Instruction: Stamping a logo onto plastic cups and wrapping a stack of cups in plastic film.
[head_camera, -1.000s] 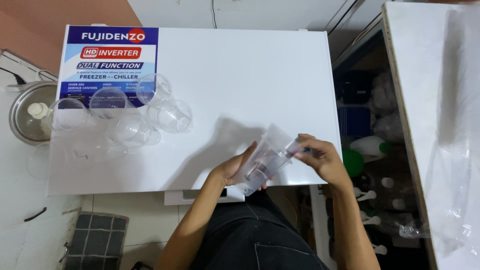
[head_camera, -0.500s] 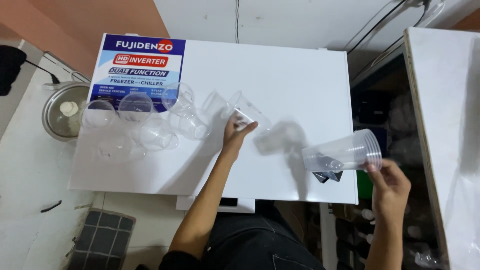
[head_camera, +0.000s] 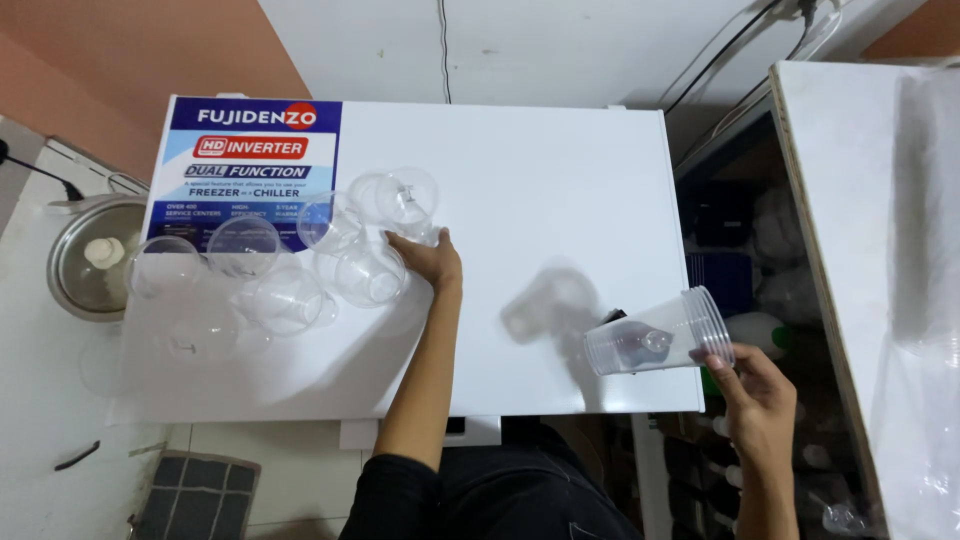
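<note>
Gripping a stack of clear plastic cups (head_camera: 655, 340) by its rim, the right hand (head_camera: 752, 385) holds it tilted sideways at lower right of the frame, above the white tabletop (head_camera: 560, 180) edge. Left hand (head_camera: 428, 256), farther up at centre, has fingers closed on one clear cup (head_camera: 408, 198) among loose cups (head_camera: 280, 290) standing left of centre.

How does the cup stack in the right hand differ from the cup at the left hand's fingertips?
The cup stack is several nested cups, held on its side above the white lid's edge by the right hand. The single cup stands upright, mouth up, among other cups, the left hand touching it. Both are clear plastic.
</note>
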